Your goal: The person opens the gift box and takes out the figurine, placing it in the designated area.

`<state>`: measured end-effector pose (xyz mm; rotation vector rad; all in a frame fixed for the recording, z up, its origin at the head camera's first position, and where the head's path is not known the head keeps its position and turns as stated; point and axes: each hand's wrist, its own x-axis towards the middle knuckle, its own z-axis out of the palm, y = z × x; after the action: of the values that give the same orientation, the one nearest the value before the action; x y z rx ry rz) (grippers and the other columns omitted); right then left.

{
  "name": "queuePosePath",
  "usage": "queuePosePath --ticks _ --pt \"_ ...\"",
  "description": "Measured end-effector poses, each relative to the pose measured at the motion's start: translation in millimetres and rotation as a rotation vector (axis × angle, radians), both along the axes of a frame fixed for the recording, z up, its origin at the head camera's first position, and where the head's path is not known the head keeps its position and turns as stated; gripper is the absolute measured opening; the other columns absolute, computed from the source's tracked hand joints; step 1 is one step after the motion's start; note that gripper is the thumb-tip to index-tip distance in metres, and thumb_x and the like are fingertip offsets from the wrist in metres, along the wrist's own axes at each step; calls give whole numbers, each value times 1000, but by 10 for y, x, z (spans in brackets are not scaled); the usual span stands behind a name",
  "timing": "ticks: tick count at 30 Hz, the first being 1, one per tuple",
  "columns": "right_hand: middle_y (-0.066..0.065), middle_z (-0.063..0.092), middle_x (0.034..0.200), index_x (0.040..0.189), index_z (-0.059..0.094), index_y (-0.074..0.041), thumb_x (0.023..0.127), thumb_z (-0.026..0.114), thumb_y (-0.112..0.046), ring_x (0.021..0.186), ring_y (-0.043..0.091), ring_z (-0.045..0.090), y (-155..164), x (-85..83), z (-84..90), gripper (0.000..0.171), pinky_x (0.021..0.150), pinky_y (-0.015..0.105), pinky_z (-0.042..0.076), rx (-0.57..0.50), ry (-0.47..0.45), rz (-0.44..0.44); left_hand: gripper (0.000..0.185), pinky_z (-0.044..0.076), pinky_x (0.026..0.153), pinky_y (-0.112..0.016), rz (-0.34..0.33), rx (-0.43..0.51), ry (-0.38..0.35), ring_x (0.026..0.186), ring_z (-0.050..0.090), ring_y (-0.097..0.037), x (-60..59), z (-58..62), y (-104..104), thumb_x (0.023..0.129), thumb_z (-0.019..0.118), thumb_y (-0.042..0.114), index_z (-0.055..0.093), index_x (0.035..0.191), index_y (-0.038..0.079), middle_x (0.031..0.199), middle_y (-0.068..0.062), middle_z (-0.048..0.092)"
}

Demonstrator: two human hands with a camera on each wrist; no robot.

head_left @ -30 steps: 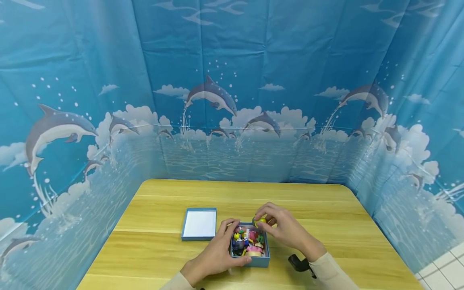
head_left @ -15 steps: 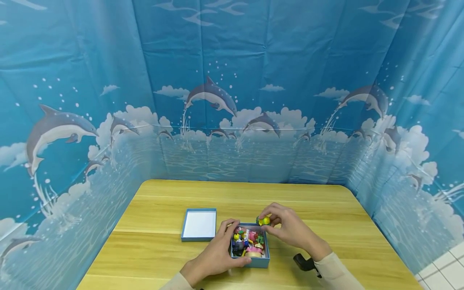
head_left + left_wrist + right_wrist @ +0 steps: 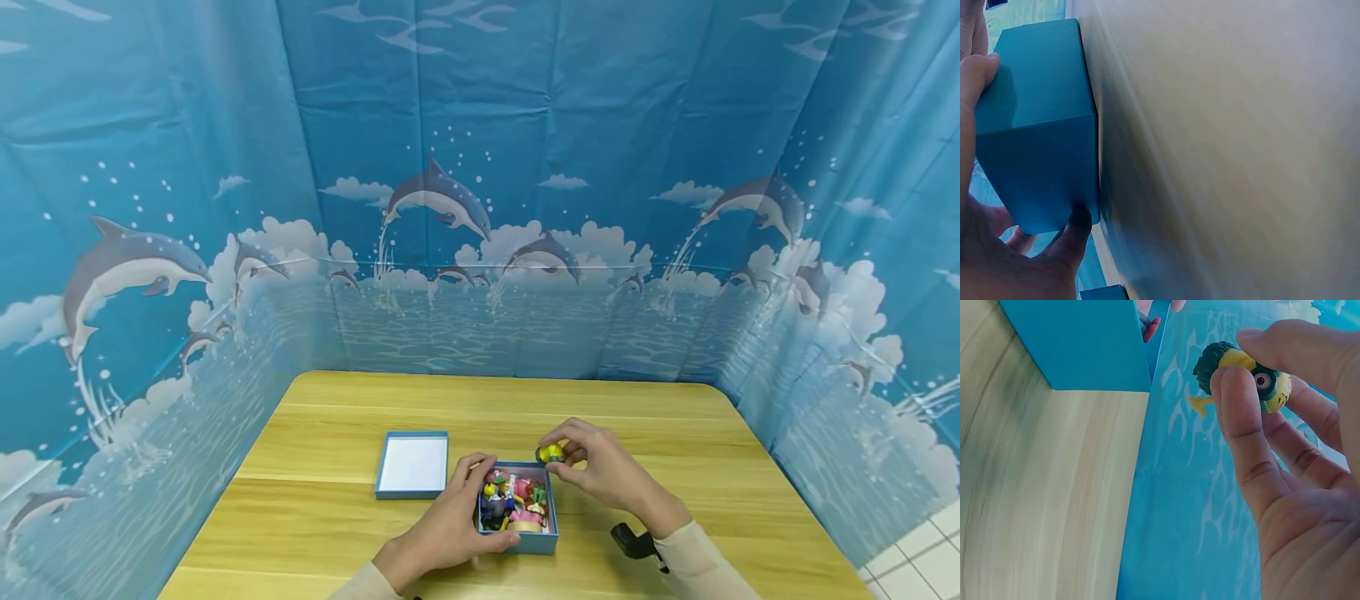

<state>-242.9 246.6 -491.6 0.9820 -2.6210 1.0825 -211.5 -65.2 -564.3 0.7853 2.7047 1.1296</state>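
Observation:
A small yellow and dark green toy figurine (image 3: 550, 453) is pinched between the thumb and fingers of my right hand (image 3: 606, 472), just above the far right corner of the blue box (image 3: 536, 543). In the right wrist view the figurine (image 3: 1213, 361) shows a round eye, a dark green curly top and a yellow foot, partly covered by my fingers. My left hand (image 3: 448, 523) grips the box by its left side, thumb at the near edge and fingers at the far one. Several colourful figurines (image 3: 517, 493) fill the box, in pink, black, green and yellow.
Left of the box lies a shallow blue lid (image 3: 414, 464), its white inside facing up. Everything stands on a yellow wood-grain table (image 3: 322, 517). A blue dolphin-print curtain (image 3: 480, 333) closes off the back and sides. A black wrist mount (image 3: 633, 543) hangs below my right wrist.
My right hand has moved slightly right, away from the box, and the figurine in it has turned, with more of it showing. The left hand and the box have stayed in place.

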Motion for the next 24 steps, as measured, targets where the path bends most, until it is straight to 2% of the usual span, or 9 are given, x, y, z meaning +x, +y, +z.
queuePosePath --ticks 4,11,24 --pt "6 81 123 133 82 -11 105 89 -10 95 9 79 8 -17 -1 29 82 27 70 -7 16 -13 122 61 120 -53 -1 0 1 150 64 -30 -6 -9 -4 98 83 77 26 187 18 187 -3 28" --pt "6 83 125 133 80 -15 106 89 -12 97 7 79 40 -33 5 29 83 26 69 5 -14 -70 121 61 120 -53 -2 -3 10 152 63 -31 -17 -18 -8 98 82 78 25 187 18 188 -3 28" --pt "4 84 123 131 81 -15 104 91 -13 95 7 79 108 -98 -94 29 83 28 70 21 0 -132 121 62 119 -52 -7 -10 24 150 65 -31 -53 -75 -7 98 80 80 26 187 18 187 -4 29"
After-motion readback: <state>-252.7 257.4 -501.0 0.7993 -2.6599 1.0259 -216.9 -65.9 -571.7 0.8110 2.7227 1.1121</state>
